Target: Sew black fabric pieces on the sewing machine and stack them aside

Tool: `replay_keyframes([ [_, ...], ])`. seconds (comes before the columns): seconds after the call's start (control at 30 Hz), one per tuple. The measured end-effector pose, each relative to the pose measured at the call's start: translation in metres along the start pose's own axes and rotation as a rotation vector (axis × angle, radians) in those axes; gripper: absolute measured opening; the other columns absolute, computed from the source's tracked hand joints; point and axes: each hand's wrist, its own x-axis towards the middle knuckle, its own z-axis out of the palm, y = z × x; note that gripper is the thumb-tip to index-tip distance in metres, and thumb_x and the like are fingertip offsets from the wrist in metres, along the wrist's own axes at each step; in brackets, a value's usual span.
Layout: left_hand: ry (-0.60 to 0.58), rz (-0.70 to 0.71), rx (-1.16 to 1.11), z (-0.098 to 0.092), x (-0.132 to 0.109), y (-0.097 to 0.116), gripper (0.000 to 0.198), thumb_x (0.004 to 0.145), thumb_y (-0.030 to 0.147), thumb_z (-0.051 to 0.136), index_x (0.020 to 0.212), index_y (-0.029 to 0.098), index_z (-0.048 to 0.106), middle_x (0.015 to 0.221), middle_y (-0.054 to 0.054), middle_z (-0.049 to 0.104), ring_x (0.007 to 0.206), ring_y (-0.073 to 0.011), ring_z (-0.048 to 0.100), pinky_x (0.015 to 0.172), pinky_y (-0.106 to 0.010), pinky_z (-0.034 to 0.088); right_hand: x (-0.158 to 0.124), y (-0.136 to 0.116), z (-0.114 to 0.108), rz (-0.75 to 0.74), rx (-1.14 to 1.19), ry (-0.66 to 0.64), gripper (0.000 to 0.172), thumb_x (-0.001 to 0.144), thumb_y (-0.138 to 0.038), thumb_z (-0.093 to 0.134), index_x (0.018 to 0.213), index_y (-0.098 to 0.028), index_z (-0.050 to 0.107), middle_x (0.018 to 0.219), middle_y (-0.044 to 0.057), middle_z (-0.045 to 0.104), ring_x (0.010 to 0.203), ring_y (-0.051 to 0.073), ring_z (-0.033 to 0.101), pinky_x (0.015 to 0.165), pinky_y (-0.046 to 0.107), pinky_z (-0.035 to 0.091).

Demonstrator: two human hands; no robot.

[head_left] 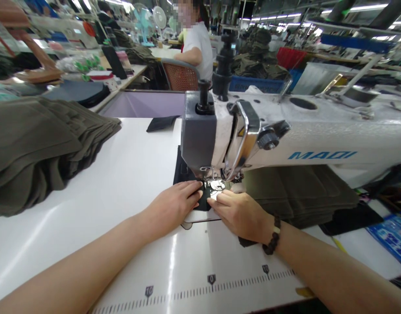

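My left hand point(176, 204) lies flat, fingers stretched out, pressing a small black fabric piece point(182, 172) onto the white table just left of the needle area point(213, 183) of a white sewing machine point(285, 135). To the right of the needle, my right hand point(239, 213) has its fingers curled and pressed on the same black piece near the presser foot. A dark bead bracelet point(273, 235) circles my right wrist. The part of the fabric under my hands is hidden.
A tall stack of olive-green fabric point(40, 148) fills the table's left side; more olive pieces point(301, 192) lie under the machine arm. A black scrap point(161, 123) sits at the far edge. A printed ruler point(213, 283) runs along the near edge. Another person point(197, 43) sits behind.
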Motion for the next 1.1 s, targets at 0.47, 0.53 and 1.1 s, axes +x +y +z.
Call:
replay_keyframes([
  [0.47,-0.011,0.019,-0.004,0.001,0.003,-0.004,0.026,0.085,0.012,0.041,0.106,0.008,0.056,0.11,-0.012,0.056,0.106,-0.0207,0.05,0.09,-0.03,0.044,0.002,-0.003,-0.002,0.106,0.032,0.006,0.012,0.085,-0.02,0.048,0.092,-0.015,0.056,0.076,0.002,0.055,0.07,0.016,0.049,0.058,0.028,0.029],
  [0.53,-0.006,0.005,-0.02,0.0,0.007,-0.006,0.025,0.086,0.012,0.04,0.104,0.008,0.057,0.108,-0.011,0.057,0.103,-0.0198,0.052,0.087,-0.029,0.045,0.003,-0.003,-0.002,0.115,0.04,0.002,0.012,0.086,-0.019,0.046,0.093,-0.016,0.056,0.075,0.002,0.055,0.07,0.015,0.048,0.059,0.028,0.029],
  [1.1,0.07,-0.036,-0.031,0.004,0.015,-0.01,0.023,0.087,0.014,0.037,0.091,0.011,0.059,0.092,-0.009,0.06,0.089,-0.0184,0.054,0.081,-0.029,0.046,0.003,-0.003,-0.005,0.112,0.06,-0.023,0.012,0.086,-0.019,0.046,0.093,-0.015,0.055,0.076,0.002,0.055,0.07,0.015,0.049,0.059,0.028,0.03],
])
